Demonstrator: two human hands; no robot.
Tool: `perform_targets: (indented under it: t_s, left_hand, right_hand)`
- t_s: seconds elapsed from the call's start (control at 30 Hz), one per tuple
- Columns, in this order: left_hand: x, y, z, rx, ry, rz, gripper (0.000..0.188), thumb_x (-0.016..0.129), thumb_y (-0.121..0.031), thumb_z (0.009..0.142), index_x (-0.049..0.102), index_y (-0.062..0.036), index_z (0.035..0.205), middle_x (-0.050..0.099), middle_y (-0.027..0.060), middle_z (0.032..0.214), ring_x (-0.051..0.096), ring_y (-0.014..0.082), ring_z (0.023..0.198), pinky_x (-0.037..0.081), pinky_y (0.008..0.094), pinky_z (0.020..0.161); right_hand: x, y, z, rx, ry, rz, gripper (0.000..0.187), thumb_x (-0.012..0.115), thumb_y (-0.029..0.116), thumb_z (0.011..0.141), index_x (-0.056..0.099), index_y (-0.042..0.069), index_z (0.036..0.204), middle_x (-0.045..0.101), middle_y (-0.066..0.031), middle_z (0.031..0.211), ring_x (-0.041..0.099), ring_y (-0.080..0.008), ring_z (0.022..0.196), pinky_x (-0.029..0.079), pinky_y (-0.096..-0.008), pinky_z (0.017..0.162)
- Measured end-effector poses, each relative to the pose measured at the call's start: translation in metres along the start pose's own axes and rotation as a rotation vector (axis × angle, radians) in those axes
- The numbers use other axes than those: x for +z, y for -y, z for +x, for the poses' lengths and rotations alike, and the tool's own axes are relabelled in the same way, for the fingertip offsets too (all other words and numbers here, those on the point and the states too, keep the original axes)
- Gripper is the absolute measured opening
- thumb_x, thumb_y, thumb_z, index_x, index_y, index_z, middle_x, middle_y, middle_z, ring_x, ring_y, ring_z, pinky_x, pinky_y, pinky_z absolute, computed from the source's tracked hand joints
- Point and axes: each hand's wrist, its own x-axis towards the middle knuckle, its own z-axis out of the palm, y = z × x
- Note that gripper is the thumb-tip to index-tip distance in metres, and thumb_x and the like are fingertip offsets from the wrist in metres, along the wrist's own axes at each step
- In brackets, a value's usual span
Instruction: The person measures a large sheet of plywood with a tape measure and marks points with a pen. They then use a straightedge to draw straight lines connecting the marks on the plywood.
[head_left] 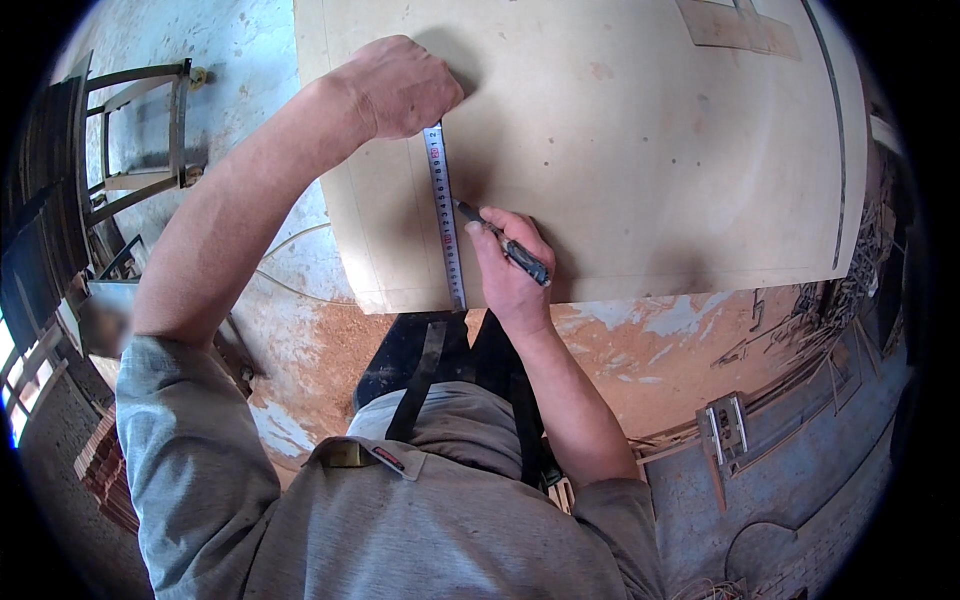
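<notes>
A pale wooden board (620, 200) lies in front of me. Across its near left part runs a silver tape measure blade (446, 225), reaching down to the board's near edge. My left hand (408, 85) is closed over the blade's far end; the tape's case, if it is there, is hidden under the hand. My right hand (512, 270) grips a dark marker pen (520, 258), its tip beside the right edge of the blade, close to the board's surface. Faint lines run along the board's left side.
A flat wooden piece (740, 28) lies at the board's far right, near a long dark strip (835, 130). To the left stands a metal frame (140, 130) on the floor. Metal scraps (865, 260) and a metal fitting (724, 432) lie at the right.
</notes>
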Motion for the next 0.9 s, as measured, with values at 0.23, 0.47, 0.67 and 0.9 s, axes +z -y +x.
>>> perform_targets:
  t_s: [0.23,0.47,0.67,0.9]
  left_hand:
    - [-0.0013,-0.0006,-0.0005,0.001,0.003,0.015,0.011,0.061,-0.018,0.088,0.068,-0.0104,0.084,0.071,0.0114,0.077,0.071,0.0324,0.082,0.056,0.044,0.075]
    - [0.0017,-0.0005,0.0003,-0.015,0.009,0.009,0.011,0.061,-0.018,0.088,0.068,-0.0111,0.084,0.07,0.0103,0.076,0.071,0.0318,0.081,0.056,0.0435,0.074]
    - [0.0013,0.0016,-0.0009,0.009,-0.008,-0.014,0.011,0.062,-0.018,0.087,0.067,-0.0105,0.083,0.07,0.0109,0.076,0.071,0.0326,0.08,0.056,0.044,0.073]
    - [0.0025,0.0018,-0.0004,0.007,-0.02,-0.02,0.011,0.062,-0.018,0.087,0.067,-0.0104,0.083,0.07,0.011,0.076,0.071,0.0326,0.08,0.056,0.0439,0.073]
  right_hand:
    - [0.0006,-0.0014,0.0001,-0.005,-0.014,0.013,0.021,0.075,0.008,0.085,0.069,-0.001,0.103,0.069,-0.0175,0.094,0.07,-0.0311,0.085,0.056,-0.0381,0.075]
    - [0.0012,-0.0019,0.0006,-0.012,-0.019,0.008,0.02,0.075,0.009,0.085,0.07,-0.001,0.102,0.069,-0.0171,0.093,0.07,-0.0308,0.084,0.056,-0.0383,0.075]
    - [0.0006,0.0025,0.0016,-0.001,-0.013,0.003,0.02,0.075,0.008,0.085,0.07,-0.002,0.102,0.069,-0.0175,0.092,0.07,-0.031,0.083,0.056,-0.0383,0.074]
    - [0.001,0.0005,0.0013,-0.018,-0.016,0.0,0.02,0.075,0.007,0.085,0.069,-0.002,0.102,0.069,-0.0178,0.092,0.07,-0.0312,0.083,0.056,-0.0384,0.074]
